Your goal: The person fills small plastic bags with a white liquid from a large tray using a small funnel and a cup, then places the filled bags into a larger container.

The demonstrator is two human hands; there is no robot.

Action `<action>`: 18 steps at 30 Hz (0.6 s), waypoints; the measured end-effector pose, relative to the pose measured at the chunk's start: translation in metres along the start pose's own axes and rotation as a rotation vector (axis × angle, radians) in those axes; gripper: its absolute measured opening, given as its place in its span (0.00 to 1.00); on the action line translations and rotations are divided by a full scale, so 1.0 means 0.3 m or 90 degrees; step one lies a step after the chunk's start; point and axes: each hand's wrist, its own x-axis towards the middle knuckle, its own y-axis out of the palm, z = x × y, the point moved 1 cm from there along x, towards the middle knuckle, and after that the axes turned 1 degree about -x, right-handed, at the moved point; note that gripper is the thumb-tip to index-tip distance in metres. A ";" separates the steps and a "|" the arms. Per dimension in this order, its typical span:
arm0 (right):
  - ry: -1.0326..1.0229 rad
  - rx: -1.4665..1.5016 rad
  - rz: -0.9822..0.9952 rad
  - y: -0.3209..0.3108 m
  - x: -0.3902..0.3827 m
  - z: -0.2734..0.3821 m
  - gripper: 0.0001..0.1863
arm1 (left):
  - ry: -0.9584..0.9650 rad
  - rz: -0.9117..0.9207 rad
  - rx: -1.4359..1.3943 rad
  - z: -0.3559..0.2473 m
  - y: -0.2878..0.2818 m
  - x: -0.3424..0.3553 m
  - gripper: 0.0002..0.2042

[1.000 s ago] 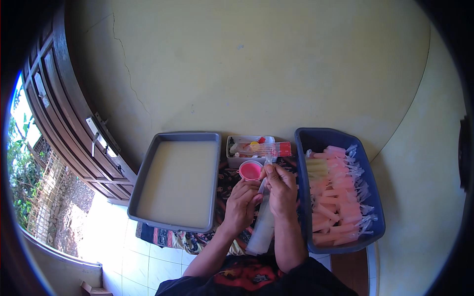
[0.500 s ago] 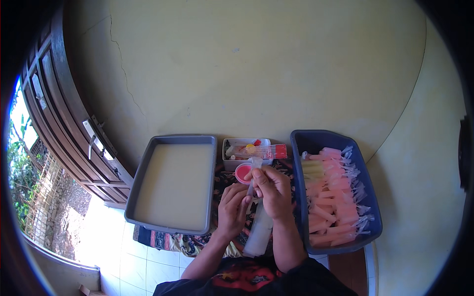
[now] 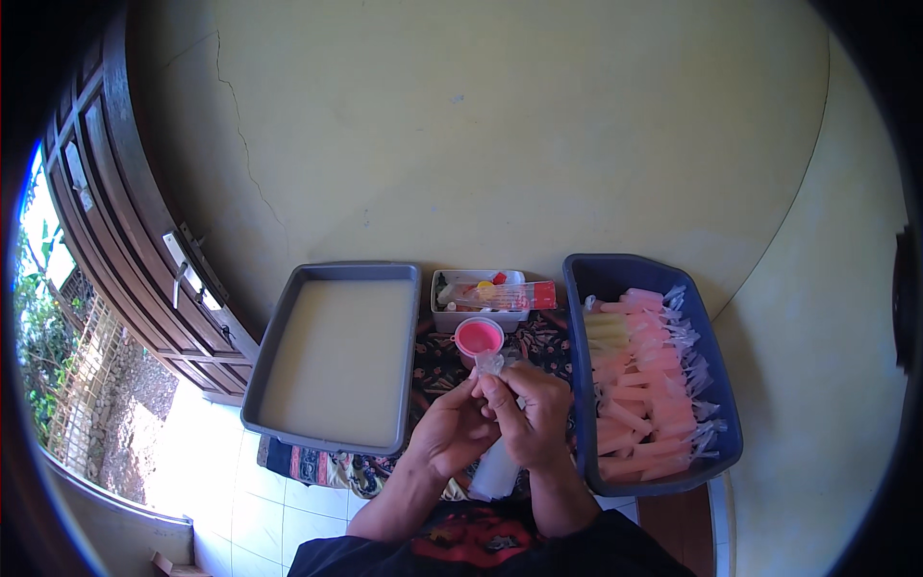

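Observation:
My left hand [image 3: 449, 429] and my right hand [image 3: 528, 409] meet in front of me, both closed on the top of a clear plastic bag [image 3: 490, 363]. Its crumpled end sticks up between my fingertips; the rest of it is hidden by my hands. Just beyond them stands a pink funnel [image 3: 479, 337] with a pale rim. Below my wrists a stack of flat, clear plastic bags [image 3: 495, 473] lies on the patterned cloth [image 3: 548, 337].
At left, a grey tub [image 3: 252, 423] holds cloudy whitish liquid. At right, a dark blue tub [image 3: 723, 404] holds many tied tubes [image 3: 654, 394], mostly pink, a few yellowish. A small white box [image 3: 447, 320] of packets stands behind the funnel. A wooden door [image 3: 144, 192] stands at far left.
Both hands have come lower and nearer to me, drawing the bag's top down with them. The funnel's pink bowl now shows more fully.

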 end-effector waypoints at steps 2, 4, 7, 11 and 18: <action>-0.034 -0.010 -0.013 0.014 -0.012 -0.007 0.14 | -0.038 0.068 -0.040 -0.030 -0.056 0.031 0.12; -0.039 0.034 -0.042 0.020 -0.021 -0.003 0.15 | -0.079 0.136 -0.082 -0.039 -0.089 0.042 0.12; -0.036 0.100 -0.073 0.007 -0.044 0.025 0.16 | -0.057 0.098 -0.045 -0.066 -0.039 0.047 0.13; -0.048 0.110 -0.092 -0.039 -0.071 0.029 0.16 | -0.020 0.045 0.014 -0.077 0.014 0.025 0.13; 0.080 0.282 -0.195 -0.004 -0.044 -0.029 0.15 | 0.119 0.115 0.219 -0.135 0.139 -0.042 0.15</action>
